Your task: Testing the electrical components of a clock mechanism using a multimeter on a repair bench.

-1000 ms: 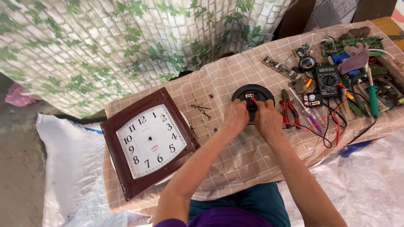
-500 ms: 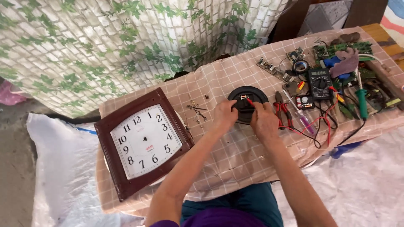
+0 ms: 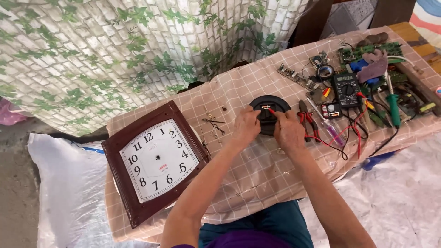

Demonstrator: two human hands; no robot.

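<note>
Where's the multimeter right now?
In the head view, the black multimeter lies on the checked tablecloth to the right of the right hand, just beyond the red-handled pliers and beside a green-handled screwdriver.

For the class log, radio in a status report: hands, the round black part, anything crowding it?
Left hand and right hand both on round black part, red probe tip at its middle. Red-handled pliers close beside right hand. Square wall clock lies apart.
</note>
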